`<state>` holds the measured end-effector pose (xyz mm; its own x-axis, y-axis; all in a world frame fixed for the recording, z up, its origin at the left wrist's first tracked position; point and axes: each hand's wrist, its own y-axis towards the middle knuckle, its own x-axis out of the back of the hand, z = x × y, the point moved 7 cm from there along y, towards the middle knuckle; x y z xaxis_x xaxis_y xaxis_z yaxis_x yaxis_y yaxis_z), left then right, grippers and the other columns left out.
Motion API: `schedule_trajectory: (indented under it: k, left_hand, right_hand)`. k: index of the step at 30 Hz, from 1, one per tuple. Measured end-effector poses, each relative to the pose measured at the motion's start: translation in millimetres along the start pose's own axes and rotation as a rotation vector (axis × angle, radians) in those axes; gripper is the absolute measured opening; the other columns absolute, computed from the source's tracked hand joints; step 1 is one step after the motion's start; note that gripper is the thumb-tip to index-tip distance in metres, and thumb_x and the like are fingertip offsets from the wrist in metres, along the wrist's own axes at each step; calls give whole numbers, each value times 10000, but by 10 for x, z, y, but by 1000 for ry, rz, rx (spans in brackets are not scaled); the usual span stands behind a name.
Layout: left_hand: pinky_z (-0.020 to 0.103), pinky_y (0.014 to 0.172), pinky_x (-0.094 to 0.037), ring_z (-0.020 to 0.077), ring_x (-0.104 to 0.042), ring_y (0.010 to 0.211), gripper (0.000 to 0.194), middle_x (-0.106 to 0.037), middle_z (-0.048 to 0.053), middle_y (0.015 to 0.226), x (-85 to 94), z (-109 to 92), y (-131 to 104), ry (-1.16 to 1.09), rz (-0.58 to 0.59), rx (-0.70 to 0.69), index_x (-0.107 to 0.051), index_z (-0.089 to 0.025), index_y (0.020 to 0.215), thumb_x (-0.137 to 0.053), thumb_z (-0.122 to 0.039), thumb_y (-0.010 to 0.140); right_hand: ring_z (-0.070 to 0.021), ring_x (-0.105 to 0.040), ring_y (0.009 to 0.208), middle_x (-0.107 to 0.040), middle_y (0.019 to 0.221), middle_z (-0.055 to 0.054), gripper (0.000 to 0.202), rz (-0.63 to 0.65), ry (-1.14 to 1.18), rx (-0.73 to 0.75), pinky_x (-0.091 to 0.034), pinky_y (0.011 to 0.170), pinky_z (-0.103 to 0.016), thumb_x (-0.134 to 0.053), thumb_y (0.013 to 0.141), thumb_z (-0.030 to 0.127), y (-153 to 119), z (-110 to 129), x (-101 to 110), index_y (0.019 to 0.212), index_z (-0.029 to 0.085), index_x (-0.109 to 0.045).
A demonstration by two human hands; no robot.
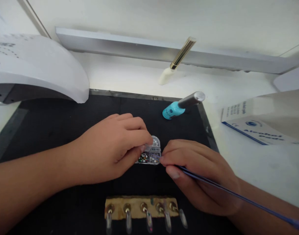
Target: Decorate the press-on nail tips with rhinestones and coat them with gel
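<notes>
A small clear compartment case lies on the black mat, with dark and multicoloured rhinestones in one section and pale ones in another. My left hand is closed on the case's left side, thumb and fingers pinching at a clear lid; the hand hides part of the case. In my right hand is a pair of slim blue-purple tweezers, gripped near the points. Their tips reach into the pale section at the case's right end. Whether a stone sits between the tips is too small to tell.
Several clear nail tips stand on a tan strip in front. Behind the hands is a turquoise polish bottle, and farther back a cream gold-capped one. A white nail lamp stands left, an alcohol pads box right.
</notes>
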<state>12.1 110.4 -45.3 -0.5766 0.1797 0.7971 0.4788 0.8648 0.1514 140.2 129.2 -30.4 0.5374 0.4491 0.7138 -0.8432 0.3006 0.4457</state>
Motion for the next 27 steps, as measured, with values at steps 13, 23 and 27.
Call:
schedule_trajectory:
  k: [13, 23, 27]
  left_hand:
    - [368, 804, -438, 188, -564, 877, 223, -656, 43, 1050, 7, 2, 0, 1, -5, -6, -669, -194, 984, -462, -137, 924]
    - [376, 810, -437, 185, -561, 887, 228, -653, 30, 1074, 6, 4, 1, 0, 1, -14, -667, -197, 1004, -468, -129, 917]
    - [378, 802, -434, 185, -558, 880, 230, -651, 29, 1068, 9, -5, 4, -4, -2, -16, -669, -196, 988, -465, -120, 913]
  right_hand:
    - [-155, -618, 654, -617, 714, -22, 70, -7, 49, 12, -504, 569, -269, -490, 927, 163, -1, -8, 16, 947, 205, -541]
    - [-144, -632, 701, -644, 773, -19, 78, 22, 30, -103, -527, 620, -269, -505, 942, 153, -9, -36, 0, 989, 208, -532]
    - [-127, -610, 657, -628, 740, -13, 66, -6, 61, -25, -502, 577, -248, -492, 937, 150, -3, -5, 7, 968, 188, -535]
